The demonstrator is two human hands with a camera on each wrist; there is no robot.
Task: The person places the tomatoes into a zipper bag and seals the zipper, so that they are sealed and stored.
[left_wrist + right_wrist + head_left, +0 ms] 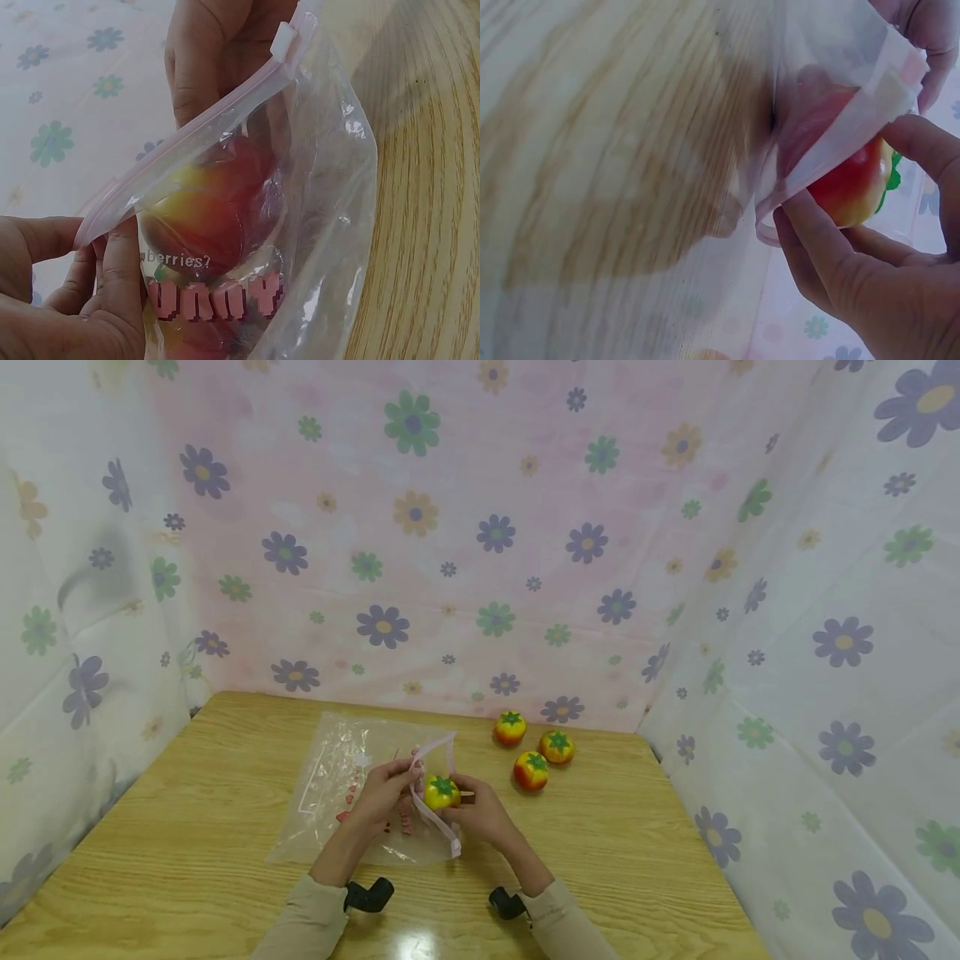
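A clear plastic zip bag (337, 785) with pink print lies on the table, its mouth facing right. My left hand (386, 793) pinches the pink zip edge (112, 206) and holds the mouth apart. At the opening, my right hand (480, 810) grips a red-and-yellow toy tomato (441, 793) with a green leafy top. Its fingers also touch the bag's rim in the right wrist view. Through the plastic in the left wrist view, red and yellow rounded shapes (199, 221) show; how many tomatoes they are I cannot tell. A white slider (283, 41) sits on the zip.
Three similar toy tomatoes stand behind and right of my right hand: one at the back (510, 728), one to the right (557, 747) and one nearer (531, 772). The wooden table (615, 852) meets flower-patterned cloth (450, 568) at the back and sides.
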